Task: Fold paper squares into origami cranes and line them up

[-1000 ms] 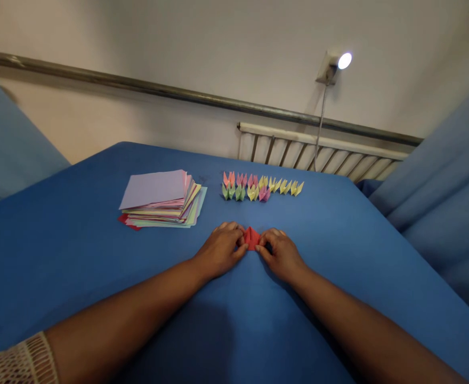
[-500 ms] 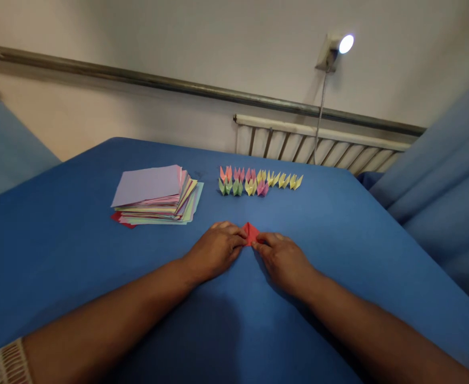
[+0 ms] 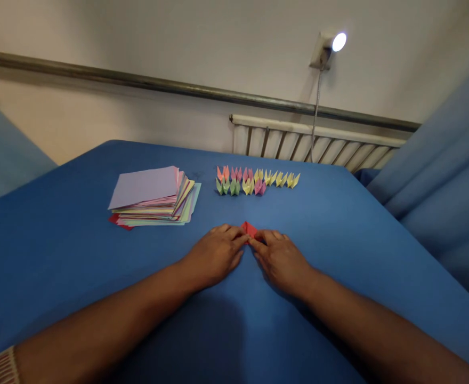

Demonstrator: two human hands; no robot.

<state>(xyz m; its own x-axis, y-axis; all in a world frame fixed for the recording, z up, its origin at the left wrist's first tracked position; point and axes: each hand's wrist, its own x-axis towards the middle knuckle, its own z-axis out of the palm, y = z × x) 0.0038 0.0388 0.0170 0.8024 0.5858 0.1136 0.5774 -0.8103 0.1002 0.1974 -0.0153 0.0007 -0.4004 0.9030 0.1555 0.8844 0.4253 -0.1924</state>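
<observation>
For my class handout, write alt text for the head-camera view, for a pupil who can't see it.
A person's left hand and right hand touch a small folded red paper on a blue table. Beyond it, folded paper figures, among them pink, yellow and green ones, stand in two rows; left of them lies a stack of coloured paper.

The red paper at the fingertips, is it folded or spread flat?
Folded: the red paper shows a pointed top and a crease, with the left hand and right hand both touching it.
</observation>
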